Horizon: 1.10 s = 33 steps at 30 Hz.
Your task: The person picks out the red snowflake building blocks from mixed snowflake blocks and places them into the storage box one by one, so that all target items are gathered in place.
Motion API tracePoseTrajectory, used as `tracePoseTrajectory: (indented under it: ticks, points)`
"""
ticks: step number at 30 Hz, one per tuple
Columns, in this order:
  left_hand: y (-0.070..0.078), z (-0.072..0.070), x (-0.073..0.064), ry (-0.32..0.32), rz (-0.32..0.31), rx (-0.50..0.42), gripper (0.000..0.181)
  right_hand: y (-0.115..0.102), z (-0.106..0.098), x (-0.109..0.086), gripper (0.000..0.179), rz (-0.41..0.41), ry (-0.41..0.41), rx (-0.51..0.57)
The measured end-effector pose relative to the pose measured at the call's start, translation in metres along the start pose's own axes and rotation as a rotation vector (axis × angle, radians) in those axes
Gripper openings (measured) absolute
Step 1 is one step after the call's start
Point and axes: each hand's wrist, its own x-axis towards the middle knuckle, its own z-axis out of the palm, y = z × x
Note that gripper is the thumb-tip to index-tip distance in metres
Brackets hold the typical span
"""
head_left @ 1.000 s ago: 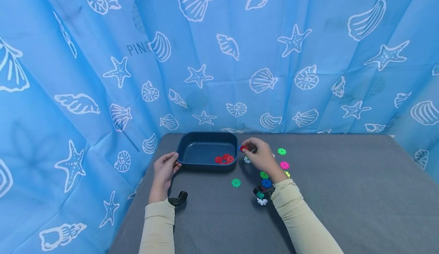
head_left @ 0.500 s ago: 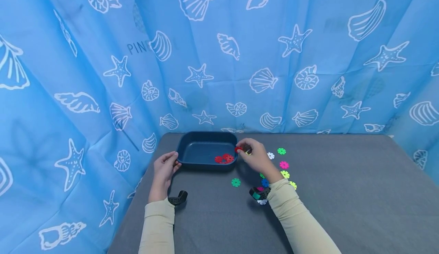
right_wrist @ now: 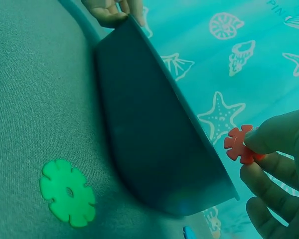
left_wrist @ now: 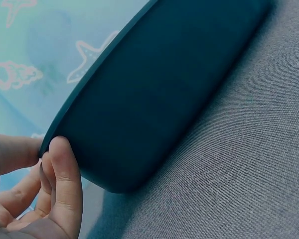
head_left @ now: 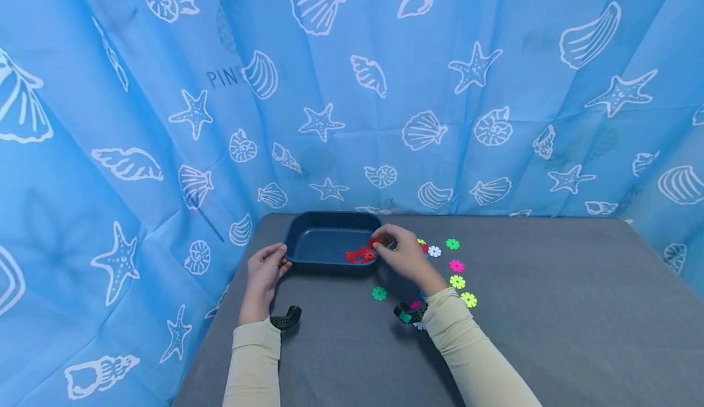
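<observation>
A dark blue rectangular bin (head_left: 324,266) stands on the grey cloth, with several red snowflake discs (head_left: 352,256) in its right front corner. My left hand (head_left: 266,272) pinches the bin's front left corner; in the left wrist view the thumb and fingers (left_wrist: 65,164) hold its rim from both sides. Over the bin's right rim, my right hand (head_left: 404,254) pinches a red snowflake disc (right_wrist: 241,144) between thumb and fingertips. The right wrist view shows that disc above the rim, clear of the wall.
Loose snowflake discs lie right of the bin: a green disc (head_left: 379,293) in front, a white disc (head_left: 434,251), a pink disc (head_left: 456,266) and yellow discs (head_left: 468,299) among them. Some are hidden under the right forearm. A blue seashell curtain (head_left: 352,120) hangs behind the table.
My right hand has moved left, carrying the red snowflake disc from beside the bin to over its right rim. The left hand keeps its hold on the bin's corner.
</observation>
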Motion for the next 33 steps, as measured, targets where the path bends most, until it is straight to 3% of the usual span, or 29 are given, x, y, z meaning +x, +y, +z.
tracePoseTrajectory:
  ticks: [33]
  points:
    - [-0.0016, -0.0012, 0.0001, 0.000, 0.014, 0.003, 0.044, -0.0030, 0.0009, 0.0016, 0.008, -0.040, -0.037, -0.018]
